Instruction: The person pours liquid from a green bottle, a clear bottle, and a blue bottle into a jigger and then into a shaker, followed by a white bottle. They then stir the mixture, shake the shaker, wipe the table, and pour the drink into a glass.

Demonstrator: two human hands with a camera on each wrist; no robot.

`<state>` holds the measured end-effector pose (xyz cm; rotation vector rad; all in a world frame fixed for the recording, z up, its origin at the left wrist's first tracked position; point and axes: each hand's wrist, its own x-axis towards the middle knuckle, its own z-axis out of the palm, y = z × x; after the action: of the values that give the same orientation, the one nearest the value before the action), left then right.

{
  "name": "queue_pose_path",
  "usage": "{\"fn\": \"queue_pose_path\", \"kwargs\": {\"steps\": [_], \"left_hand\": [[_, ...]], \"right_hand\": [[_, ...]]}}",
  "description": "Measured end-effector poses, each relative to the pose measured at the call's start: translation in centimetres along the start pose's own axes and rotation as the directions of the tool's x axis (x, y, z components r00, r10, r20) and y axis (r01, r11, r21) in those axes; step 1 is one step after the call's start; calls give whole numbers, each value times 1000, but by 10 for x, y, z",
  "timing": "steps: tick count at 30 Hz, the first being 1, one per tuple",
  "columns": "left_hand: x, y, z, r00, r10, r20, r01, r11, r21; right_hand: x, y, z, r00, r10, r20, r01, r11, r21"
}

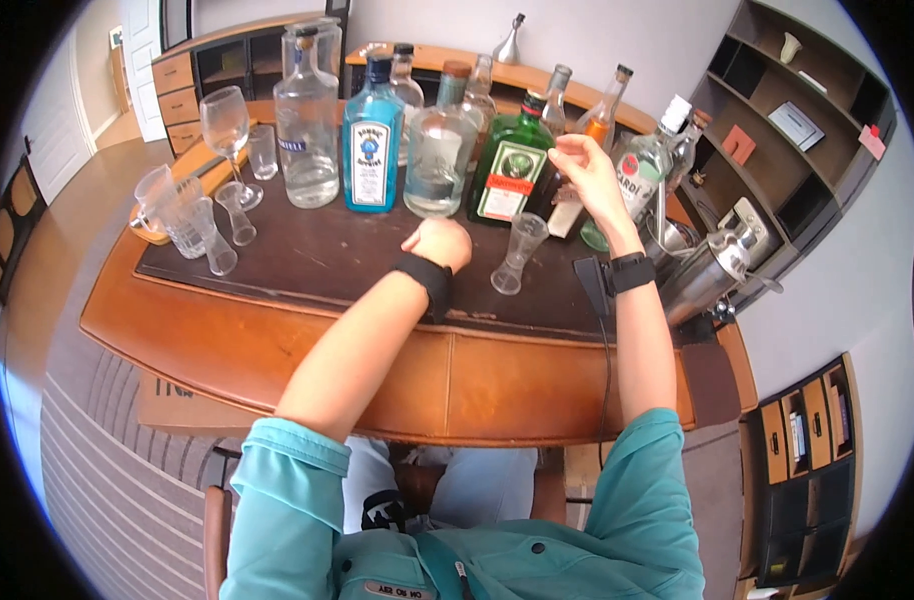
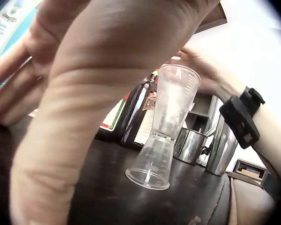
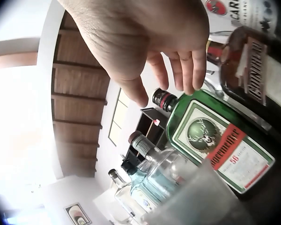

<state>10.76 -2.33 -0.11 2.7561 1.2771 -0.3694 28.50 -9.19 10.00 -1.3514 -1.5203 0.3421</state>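
The right hand [image 1: 594,182] is raised beside the neck of the green bottle [image 1: 513,165]. In the right wrist view its fingers [image 3: 187,70] hang spread above the bottle's black cap [image 3: 164,100], holding nothing. The left hand [image 1: 440,245] is near the front middle of the dark table top, its fingers loosely bent and nothing seen in it. To its right a clear double-ended jigger [image 1: 520,253] stands upright; the left wrist view shows this jigger [image 2: 164,126] beyond the left hand [image 2: 84,84], apart from it.
Blue bottle [image 1: 373,140], clear bottles [image 1: 440,150] and others line the table's back. At left stand a wine glass [image 1: 226,125], a glass mug [image 1: 182,215] and more small jiggers [image 1: 217,240]. A steel shaker [image 1: 705,268] stands at right, near a black cable [image 1: 605,350].
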Motion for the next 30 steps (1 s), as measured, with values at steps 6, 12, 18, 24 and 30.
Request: {"fn": "queue_pose_path", "kwargs": {"steps": [6,12,18,24,30], "left_hand": [[-24,-1,-18,998,39,50,-41,998,37],[-28,3,-25,995,66,77,-75,990,116],[-46,10,-39,993,-26,118,3,982,186],[10,7,-6,993,-79,83,75,996,49],[-18,-5,-19,994,64,90,-72,994,82]], "right_hand": [[68,5,7,998,-15,53,16,1000,-10],[81,-3,7,978,21,208,-12,999,-41],[77,-7,5,973,17,229,-12,1000,-23],[67,-7,4,965,-16,263,-8,996,88],[55,-15,2,957,-41,286,0,990,144]]}}
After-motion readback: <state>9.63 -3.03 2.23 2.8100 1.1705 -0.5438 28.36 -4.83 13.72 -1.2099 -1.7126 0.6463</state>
